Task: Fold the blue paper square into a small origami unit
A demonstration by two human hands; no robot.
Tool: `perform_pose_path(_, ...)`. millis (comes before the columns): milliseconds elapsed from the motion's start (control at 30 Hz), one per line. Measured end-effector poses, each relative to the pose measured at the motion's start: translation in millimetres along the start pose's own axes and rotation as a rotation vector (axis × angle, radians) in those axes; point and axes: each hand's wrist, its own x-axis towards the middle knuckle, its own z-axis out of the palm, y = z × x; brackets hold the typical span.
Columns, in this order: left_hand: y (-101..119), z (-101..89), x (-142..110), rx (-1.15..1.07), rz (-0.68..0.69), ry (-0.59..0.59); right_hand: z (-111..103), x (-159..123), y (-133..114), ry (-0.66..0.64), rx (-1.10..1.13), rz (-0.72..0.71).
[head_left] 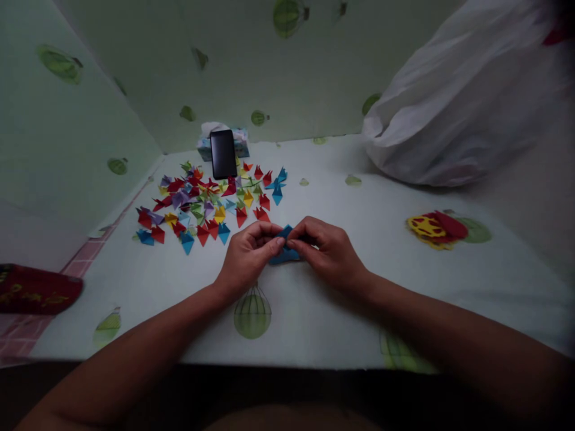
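Near the middle of the table, both my hands pinch a small piece of folded blue origami paper (287,230). My left hand (251,248) grips it from the left, thumb pressed on the fold. From the right, my right hand (330,251) pinches it between thumb and forefinger, its tips almost touching the left ones. Beneath the fingers lies more blue paper (284,257), low over the tabletop; whether it is one piece with the fold I cannot tell. Past my left hand spreads a pile of folded paper cranes (202,203) in red, blue, yellow, green and purple.
A dark phone (223,154) leans against a tissue box (242,143) behind the cranes. Yellow and red cut-outs (435,228) lie on the white tablecloth (350,323) at the right. A large white plastic bag (449,114) fills the back right. At the far left rests a red object (40,290).
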Motion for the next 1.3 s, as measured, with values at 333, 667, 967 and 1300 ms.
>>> perform_pose_path(333, -1.6, -0.1, 0.8, 0.053, 0.123, -0.031, 1.4, -1.5, 0.1, 0.049, 0.076, 0.107)
perform_pose_path(667, 0.5, -0.7, 1.4, 0.118, 0.117, 0.02, 1.5, -1.6, 1.6, 0.029, 0.139, 0.119)
perform_pose_path(967, 2.7, -0.3, 1.4, 0.155, 0.12, 0.07, 4.1, -3.2, 2.4, 0.049, 0.228, 0.16)
perform_pose_path(1300, 3.4, -1.1, 0.7, 0.199, 0.147, 0.097, 4.5, -3.7, 2.4, 0.035, 0.353, 0.194)
